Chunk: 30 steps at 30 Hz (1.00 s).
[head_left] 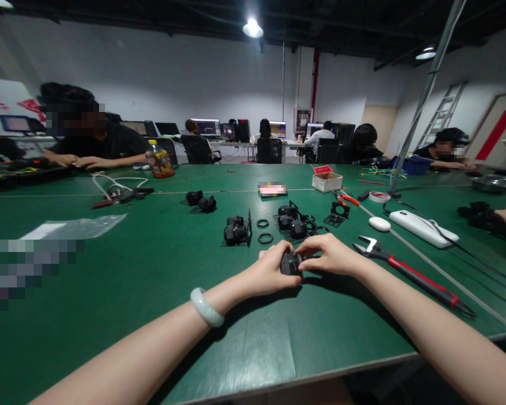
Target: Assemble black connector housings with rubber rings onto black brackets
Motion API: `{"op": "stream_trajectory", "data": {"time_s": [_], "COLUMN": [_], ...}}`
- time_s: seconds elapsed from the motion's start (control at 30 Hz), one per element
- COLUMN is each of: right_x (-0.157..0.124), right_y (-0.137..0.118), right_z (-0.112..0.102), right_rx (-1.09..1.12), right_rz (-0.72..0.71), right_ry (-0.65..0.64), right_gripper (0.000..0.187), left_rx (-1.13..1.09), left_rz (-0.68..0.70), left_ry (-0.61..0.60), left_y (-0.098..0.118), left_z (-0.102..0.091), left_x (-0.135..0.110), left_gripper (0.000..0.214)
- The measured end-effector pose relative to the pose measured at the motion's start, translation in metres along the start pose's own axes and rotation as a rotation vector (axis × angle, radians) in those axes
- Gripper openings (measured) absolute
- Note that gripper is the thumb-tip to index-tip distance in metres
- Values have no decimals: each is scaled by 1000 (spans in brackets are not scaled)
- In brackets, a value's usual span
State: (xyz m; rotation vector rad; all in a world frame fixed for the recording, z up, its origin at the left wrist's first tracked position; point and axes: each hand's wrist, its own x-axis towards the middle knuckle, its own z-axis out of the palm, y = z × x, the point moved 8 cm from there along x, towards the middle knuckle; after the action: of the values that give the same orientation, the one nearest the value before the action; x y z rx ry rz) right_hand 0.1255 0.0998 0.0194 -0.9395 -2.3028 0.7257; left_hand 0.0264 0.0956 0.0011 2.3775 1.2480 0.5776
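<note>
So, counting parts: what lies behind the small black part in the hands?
Two black rings and black round assemblies on the green table; fingers cover the small black part's far side.

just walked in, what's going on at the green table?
One person grips a small black part with both hands, left hand and right hand, low over the green table. Similar black assemblies and two loose black rings lie just beyond. A red-handled wrench lies untouched to the right. Other people sit along the far side.
</note>
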Motion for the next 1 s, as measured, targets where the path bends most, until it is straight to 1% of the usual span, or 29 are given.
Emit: {"op": "stream_trajectory", "data": {"time_s": [0.2, 0.3, 0.43, 0.53, 0.67, 0.77, 0.87, 1.0], "right_x": [1, 0, 0, 1, 2, 2, 2, 2], "right_y": [2, 4, 8, 9, 10, 11, 10, 10], "right_z": [3, 6, 7, 9, 13, 13, 11, 12], "right_rx": [-16, 56, 177, 231, 300, 282, 232, 231], "right_rz": [15, 27, 67, 95, 131, 148, 133, 109], "right_ry": [-34, -43, -17, -29, -43, -17, 15, 15], "right_gripper": [28, 27, 26, 21, 20, 19, 18, 20], "left_rx": [-13, -19, -19, -21, -13, -8, -13, -28], "left_rz": [-24, -29, -22, -19, 2, 6, 3, -2], "left_ry": [-2, -3, -5, -9, 0, 2, 5, 11], "left_y": [1, 1, 2, 2, 3, 3, 3, 4], "left_z": [-1, -2, -2, -2, -2, -2, -2, -3], "left_x": [-1, -1, -1, -1, -1, 0, 0, 0], "left_gripper": [45, 45, 45, 44, 43, 43, 43, 43]}}
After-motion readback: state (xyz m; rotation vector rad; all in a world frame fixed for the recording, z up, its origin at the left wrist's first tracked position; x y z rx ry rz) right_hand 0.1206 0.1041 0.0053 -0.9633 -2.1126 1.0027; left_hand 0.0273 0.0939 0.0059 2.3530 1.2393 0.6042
